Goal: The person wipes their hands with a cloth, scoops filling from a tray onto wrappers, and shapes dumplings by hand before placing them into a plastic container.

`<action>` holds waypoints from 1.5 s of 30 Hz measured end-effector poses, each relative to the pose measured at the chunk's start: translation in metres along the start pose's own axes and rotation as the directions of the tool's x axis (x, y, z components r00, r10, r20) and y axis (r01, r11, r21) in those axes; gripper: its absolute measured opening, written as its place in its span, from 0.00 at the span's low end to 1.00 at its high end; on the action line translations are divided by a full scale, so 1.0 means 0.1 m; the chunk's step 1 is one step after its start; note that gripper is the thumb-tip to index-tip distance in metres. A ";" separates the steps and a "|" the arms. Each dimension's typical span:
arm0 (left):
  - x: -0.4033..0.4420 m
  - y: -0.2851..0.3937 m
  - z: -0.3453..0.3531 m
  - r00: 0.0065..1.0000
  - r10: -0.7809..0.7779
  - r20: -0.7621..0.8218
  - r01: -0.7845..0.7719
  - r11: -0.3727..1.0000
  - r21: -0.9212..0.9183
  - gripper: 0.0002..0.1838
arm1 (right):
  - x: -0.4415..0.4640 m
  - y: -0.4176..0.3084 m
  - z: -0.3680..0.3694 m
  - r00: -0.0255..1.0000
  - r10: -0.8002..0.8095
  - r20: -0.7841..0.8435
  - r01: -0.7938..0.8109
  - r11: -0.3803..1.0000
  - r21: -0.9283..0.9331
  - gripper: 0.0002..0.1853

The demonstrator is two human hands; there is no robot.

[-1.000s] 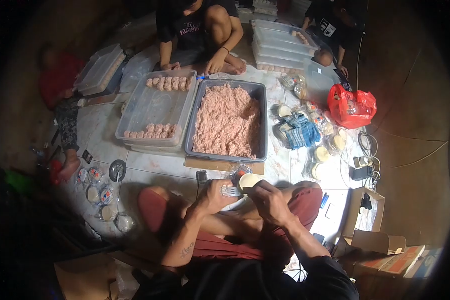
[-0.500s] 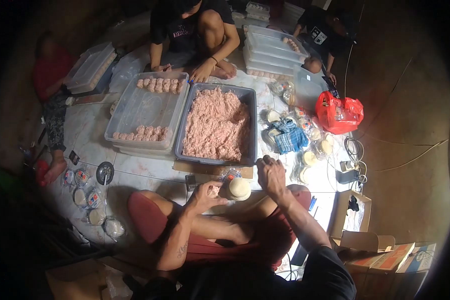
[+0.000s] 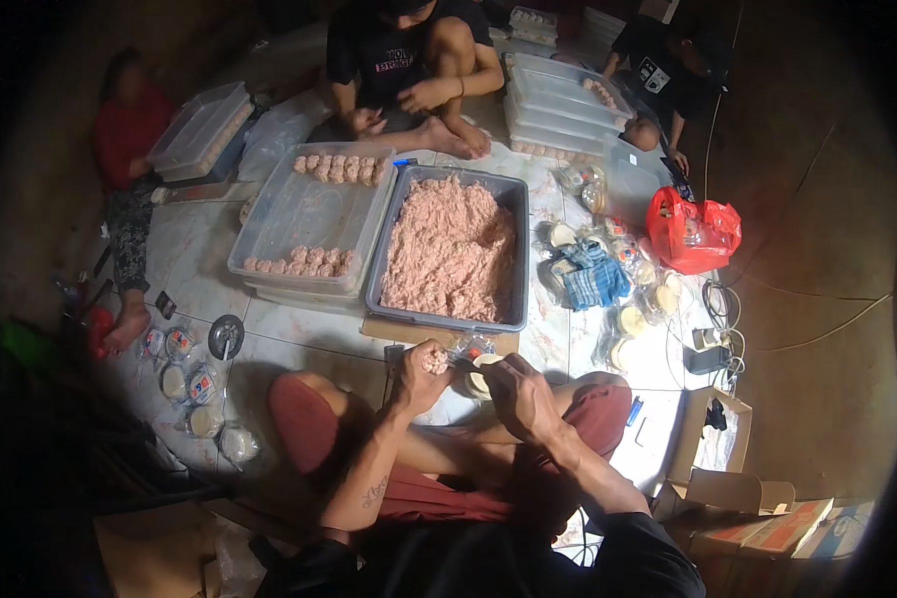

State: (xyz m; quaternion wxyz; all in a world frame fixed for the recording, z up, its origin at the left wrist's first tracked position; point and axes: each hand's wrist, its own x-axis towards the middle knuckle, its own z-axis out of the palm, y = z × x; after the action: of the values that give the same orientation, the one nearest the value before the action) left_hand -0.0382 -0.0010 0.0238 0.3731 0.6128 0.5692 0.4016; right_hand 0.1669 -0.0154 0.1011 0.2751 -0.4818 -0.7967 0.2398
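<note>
My left hand (image 3: 418,386) is raised in front of the tub, its fingers curled round a lump of pink minced meat (image 3: 434,362). Close beside it on the right, my right hand (image 3: 524,397) is closed, with what looks like a thin dark tool between its fingers and the meat; its kind is too blurred to tell. Partly hidden behind my right hand is a stack of pale round dough wrappers (image 3: 480,387). Beyond both hands stands a grey tub (image 3: 372,289) filled with a mass of minced meat (image 3: 448,249).
Left of the tub, a clear plastic tray (image 3: 294,214) bears two rows of filled pieces. Wrapper packs (image 3: 206,421) lie at left, and more at right by a blue checked cloth (image 3: 593,276) and red bag (image 3: 693,234). Co-workers sit around; one (image 3: 409,90) is opposite me.
My right hand has swung left from beside the tub's corner to my left hand, which has turned upward with the meat. The co-worker opposite has lifted a hand off the tub's edge.
</note>
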 end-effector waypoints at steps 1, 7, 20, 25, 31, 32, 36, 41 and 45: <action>0.00 -0.01 0.01 1.000 -0.001 -0.002 0.001 1.000 0.002 0.20 | -0.06 -0.02 -0.09 0.998 0.037 0.042 -0.035 0.998 -0.054 0.10; -0.08 0.33 -0.17 0.987 0.116 -0.114 -0.144 0.952 -0.271 0.18 | -0.06 -0.41 -0.56 0.985 0.117 -0.130 -0.097 0.984 0.150 0.07; -0.10 0.64 -0.33 0.933 0.347 -0.092 -0.358 0.917 -0.174 0.32 | -0.12 -0.29 -0.28 0.918 0.385 0.096 -0.375 0.760 0.532 0.10; -0.13 0.84 -0.40 0.906 0.422 -0.033 -0.422 0.907 0.011 0.33 | -0.12 -0.27 -0.27 0.872 0.337 0.355 -0.483 0.709 0.513 0.08; -0.19 0.47 -0.29 0.999 0.032 0.029 -0.028 0.993 -0.111 0.15 | -0.16 -0.51 -0.35 0.991 -0.115 -0.064 0.124 0.975 0.182 0.06; -0.21 0.48 -0.30 0.978 -0.029 0.207 0.115 0.902 -0.415 0.14 | -0.18 -0.57 -0.39 0.991 -0.067 -0.115 0.089 0.976 0.198 0.06; -0.18 0.61 -0.41 0.957 0.288 0.037 -0.275 0.940 -0.201 0.17 | -0.23 -0.47 -0.26 0.985 -0.088 -0.152 0.110 0.983 0.145 0.08; -0.16 0.49 -0.34 0.981 0.182 0.072 -0.176 0.982 -0.073 0.15 | -0.22 -0.64 -0.41 0.979 -0.086 -0.185 0.115 0.981 0.154 0.13; -0.14 0.52 -0.25 0.981 0.148 0.124 -0.157 0.985 0.071 0.14 | -0.21 -0.45 -0.22 0.987 -0.137 -0.088 0.139 0.990 0.021 0.11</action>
State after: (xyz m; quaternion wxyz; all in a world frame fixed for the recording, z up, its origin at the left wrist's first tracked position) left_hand -0.0410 -0.0186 0.0805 0.3491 0.6918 0.5133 0.3689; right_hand 0.1610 -0.0512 0.1420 0.3315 -0.4317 -0.8122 0.2098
